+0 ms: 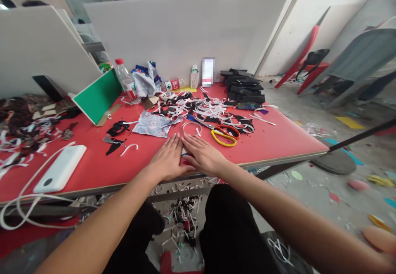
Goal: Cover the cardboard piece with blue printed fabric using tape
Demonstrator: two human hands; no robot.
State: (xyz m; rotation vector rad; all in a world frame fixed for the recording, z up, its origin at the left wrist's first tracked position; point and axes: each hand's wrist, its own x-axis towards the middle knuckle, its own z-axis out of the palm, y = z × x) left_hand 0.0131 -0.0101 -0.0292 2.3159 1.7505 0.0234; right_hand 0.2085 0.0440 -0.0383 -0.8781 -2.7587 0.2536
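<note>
My left hand [167, 157] and my right hand [206, 154] rest palm down at the front edge of the red table [262, 142]. Their fingers are stretched out flat, and the hands touch at the thumbs. A small bit of something blue and pale [185, 152] shows between them; most of it is covered. Just beyond my fingertips lies a light blue patterned fabric piece [151, 124]. Near my right hand are yellow-handled scissors [224, 138] and another pair with orange handles [232, 130]. Behind these spreads a heap of white and black strips [204, 107].
A stack of black pieces [243, 88] stands at the back right. Along the white partition [185, 34] are a red-capped bottle [126, 80], a small white bottle [194, 77] and a propped phone [208, 72]. A white power bank [61, 168] with a cable lies left.
</note>
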